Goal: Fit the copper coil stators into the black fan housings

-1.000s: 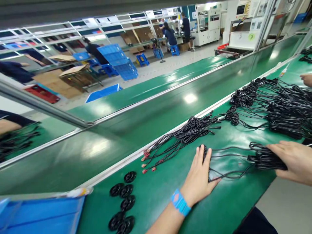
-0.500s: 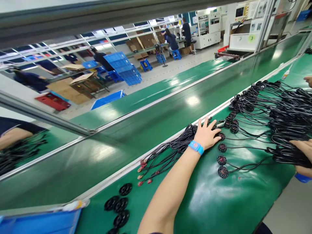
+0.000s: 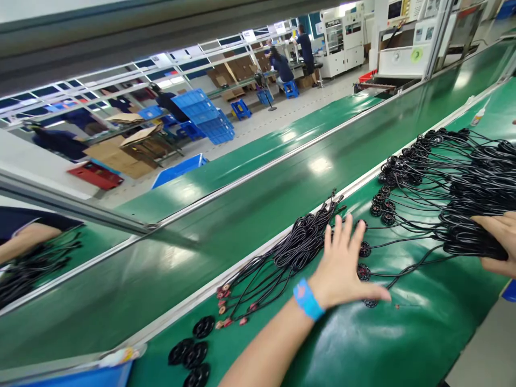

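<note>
My left hand, with a blue band on its wrist, is open with the fingers spread. It is over the near end of a row of round black discs and partly covers some of them. Thin black cords run from the discs to a thick heap of coiled black cables. At the right edge, my right hand is closed around the near bundle of that heap; its fingertips are partly hidden. Left of my left hand lies another bundle of black cables with small reddish ends.
Loose black rings lie at the lower left beside a blue bin. A small white bottle stands at the far right. A metal rail borders the green conveyor. At the left edge a co-worker's arm rests near more cables.
My left hand has moved toward me from the far end of the left cable bundle to the nearer discs, thumb spreading. My right hand stays on the cables, shifted slightly left.
</note>
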`<control>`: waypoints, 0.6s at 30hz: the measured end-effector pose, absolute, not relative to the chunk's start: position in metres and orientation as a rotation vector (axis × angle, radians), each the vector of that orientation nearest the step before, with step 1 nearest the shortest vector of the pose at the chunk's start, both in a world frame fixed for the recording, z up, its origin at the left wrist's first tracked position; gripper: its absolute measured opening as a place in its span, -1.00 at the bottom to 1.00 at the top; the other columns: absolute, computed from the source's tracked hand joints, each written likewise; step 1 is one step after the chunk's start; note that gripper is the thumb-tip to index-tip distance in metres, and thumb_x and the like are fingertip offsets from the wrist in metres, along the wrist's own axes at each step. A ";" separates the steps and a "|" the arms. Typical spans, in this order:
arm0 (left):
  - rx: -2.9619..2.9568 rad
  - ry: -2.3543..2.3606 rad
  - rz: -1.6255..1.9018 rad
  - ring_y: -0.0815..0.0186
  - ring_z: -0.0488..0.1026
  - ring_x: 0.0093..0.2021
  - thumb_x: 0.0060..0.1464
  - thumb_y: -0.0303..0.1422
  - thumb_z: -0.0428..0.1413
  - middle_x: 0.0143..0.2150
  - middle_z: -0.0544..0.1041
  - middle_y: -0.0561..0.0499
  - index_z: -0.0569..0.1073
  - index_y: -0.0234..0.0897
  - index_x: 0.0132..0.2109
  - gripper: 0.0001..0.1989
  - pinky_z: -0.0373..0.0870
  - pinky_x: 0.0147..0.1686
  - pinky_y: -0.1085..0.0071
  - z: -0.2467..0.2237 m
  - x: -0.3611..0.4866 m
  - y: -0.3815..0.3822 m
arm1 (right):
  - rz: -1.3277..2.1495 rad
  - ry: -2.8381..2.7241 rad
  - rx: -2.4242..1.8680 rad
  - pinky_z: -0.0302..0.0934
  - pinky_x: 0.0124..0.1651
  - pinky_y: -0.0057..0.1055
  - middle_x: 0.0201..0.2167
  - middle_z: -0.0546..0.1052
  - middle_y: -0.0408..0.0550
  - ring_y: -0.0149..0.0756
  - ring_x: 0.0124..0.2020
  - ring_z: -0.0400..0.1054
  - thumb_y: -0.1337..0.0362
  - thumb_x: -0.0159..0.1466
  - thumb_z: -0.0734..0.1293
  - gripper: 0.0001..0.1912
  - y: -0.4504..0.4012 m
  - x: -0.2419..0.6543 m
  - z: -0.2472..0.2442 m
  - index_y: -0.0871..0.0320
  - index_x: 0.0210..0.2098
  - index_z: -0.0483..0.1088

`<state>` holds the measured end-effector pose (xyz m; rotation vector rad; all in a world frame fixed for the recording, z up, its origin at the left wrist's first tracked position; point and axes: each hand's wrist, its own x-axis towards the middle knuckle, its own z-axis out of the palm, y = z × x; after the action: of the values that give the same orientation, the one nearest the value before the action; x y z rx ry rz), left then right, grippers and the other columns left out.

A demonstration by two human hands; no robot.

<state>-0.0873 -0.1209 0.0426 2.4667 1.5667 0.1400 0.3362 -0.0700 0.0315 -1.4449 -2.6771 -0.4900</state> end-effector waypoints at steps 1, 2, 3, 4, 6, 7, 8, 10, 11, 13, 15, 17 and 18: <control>2.468 1.476 0.140 -0.42 -0.39 0.60 -0.18 0.54 0.10 0.64 -0.35 -0.38 -0.28 -0.27 0.61 0.50 -0.20 0.47 -0.45 0.037 -0.083 -0.133 | -0.520 -2.692 -1.412 0.33 -0.01 0.00 -0.16 0.59 0.19 0.12 -0.14 0.50 -0.16 0.21 0.27 -0.26 -0.065 0.334 0.036 0.26 0.17 0.38; 2.453 1.456 0.127 -0.43 -0.41 0.59 -0.15 0.54 0.08 0.63 -0.36 -0.40 -0.27 -0.30 0.61 0.48 -0.22 0.46 -0.47 0.032 -0.079 -0.141 | -0.544 -2.719 -1.376 0.32 -0.01 0.00 -0.16 0.59 0.20 0.13 -0.15 0.49 -0.16 0.21 0.26 -0.26 -0.060 0.331 0.040 0.28 0.16 0.38; 2.440 1.492 0.115 -0.42 -0.41 0.59 -0.10 0.53 0.06 0.63 -0.34 -0.42 -0.24 -0.32 0.61 0.44 -0.23 0.46 -0.47 0.026 -0.075 -0.144 | -0.561 -2.743 -1.354 0.32 -0.01 0.00 -0.16 0.59 0.22 0.14 -0.15 0.49 -0.15 0.22 0.25 -0.26 -0.055 0.328 0.045 0.30 0.16 0.38; 2.434 1.548 0.096 -0.40 -0.40 0.60 -0.03 0.50 0.04 0.62 -0.30 -0.43 -0.20 -0.35 0.61 0.38 -0.23 0.46 -0.46 0.022 -0.072 -0.142 | -0.568 -2.747 -1.364 0.31 -0.01 -0.01 -0.17 0.59 0.23 0.14 -0.15 0.48 -0.15 0.23 0.26 -0.27 -0.049 0.324 0.050 0.30 0.16 0.38; 2.448 1.677 0.056 -0.36 -0.34 0.61 0.06 0.45 0.03 0.61 -0.21 -0.47 -0.13 -0.41 0.60 0.30 -0.25 0.49 -0.40 0.017 -0.068 -0.124 | -0.581 -2.746 -1.394 0.29 -0.01 -0.03 -0.16 0.59 0.26 0.14 -0.13 0.48 -0.11 0.25 0.27 -0.30 -0.038 0.316 0.060 0.33 0.15 0.39; 2.467 1.719 0.038 -0.34 -0.29 0.61 0.07 0.43 0.05 0.61 -0.16 -0.49 -0.10 -0.44 0.59 0.29 -0.26 0.50 -0.37 0.017 -0.067 -0.110 | -0.591 -2.741 -1.411 0.28 0.00 -0.04 -0.15 0.59 0.28 0.14 -0.12 0.48 -0.09 0.26 0.27 -0.30 -0.033 0.313 0.065 0.35 0.16 0.38; 2.490 1.744 0.024 -0.33 -0.25 0.61 0.08 0.42 0.07 0.60 -0.11 -0.51 -0.08 -0.46 0.58 0.28 -0.26 0.51 -0.33 0.017 -0.067 -0.095 | -0.601 -2.731 -1.430 0.28 0.01 -0.05 -0.14 0.59 0.30 0.15 -0.10 0.48 -0.07 0.27 0.27 -0.30 -0.027 0.309 0.069 0.37 0.18 0.37; 2.525 1.757 0.020 -0.29 -0.15 0.61 0.10 0.39 0.08 0.58 0.00 -0.51 -0.05 -0.48 0.58 0.26 -0.28 0.53 -0.27 0.018 -0.067 -0.064 | -0.619 -2.702 -1.468 0.28 0.02 -0.04 -0.11 0.60 0.33 0.16 -0.08 0.48 -0.05 0.28 0.26 -0.27 -0.017 0.304 0.074 0.42 0.23 0.34; 2.539 1.753 0.026 -0.28 -0.11 0.60 0.11 0.38 0.08 0.57 0.05 -0.50 -0.04 -0.47 0.58 0.24 -0.28 0.53 -0.26 0.018 -0.067 -0.050 | -0.625 -2.685 -1.487 0.28 0.02 -0.04 -0.10 0.60 0.34 0.17 -0.06 0.48 -0.04 0.28 0.27 -0.25 -0.012 0.303 0.075 0.44 0.25 0.32; 2.564 1.739 0.041 -0.25 -0.05 0.59 0.11 0.37 0.09 0.55 0.12 -0.46 -0.05 -0.42 0.58 0.23 -0.27 0.53 -0.26 0.016 -0.065 -0.025 | -0.636 -2.652 -1.523 0.28 -0.01 -0.04 -0.08 0.60 0.35 0.17 -0.07 0.48 -0.03 0.29 0.26 -0.25 -0.003 0.303 0.076 0.45 0.25 0.32; 2.589 1.712 0.052 -0.22 -0.02 0.59 0.10 0.37 0.11 0.55 0.15 -0.42 -0.07 -0.37 0.59 0.23 -0.20 0.52 -0.25 0.014 -0.061 -0.002 | -0.645 -2.619 -1.561 0.27 -0.04 -0.05 -0.11 0.60 0.35 0.16 -0.10 0.49 -0.02 0.31 0.24 -0.29 0.003 0.307 0.073 0.44 0.23 0.34; 2.605 1.680 0.065 -0.20 0.00 0.59 0.08 0.37 0.13 0.56 0.14 -0.39 -0.10 -0.34 0.59 0.24 -0.12 0.52 -0.21 0.012 -0.055 0.016 | -0.656 -2.574 -1.607 0.26 -0.10 -0.05 -0.16 0.59 0.38 0.16 -0.16 0.49 -0.01 0.34 0.21 -0.32 0.006 0.314 0.069 0.46 0.20 0.37; 2.607 1.670 0.074 -0.20 -0.01 0.59 0.08 0.37 0.15 0.57 0.12 -0.39 -0.11 -0.34 0.59 0.25 -0.09 0.52 -0.20 0.012 -0.051 0.022 | -0.658 -2.554 -1.625 0.26 -0.12 -0.05 -0.19 0.59 0.38 0.16 -0.19 0.49 -0.01 0.35 0.19 -0.32 0.006 0.318 0.066 0.46 0.19 0.37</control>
<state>-0.0511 0.0224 0.0116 2.6067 1.6701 0.0740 0.3181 0.0060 0.0665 -1.6247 -2.5536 -0.6579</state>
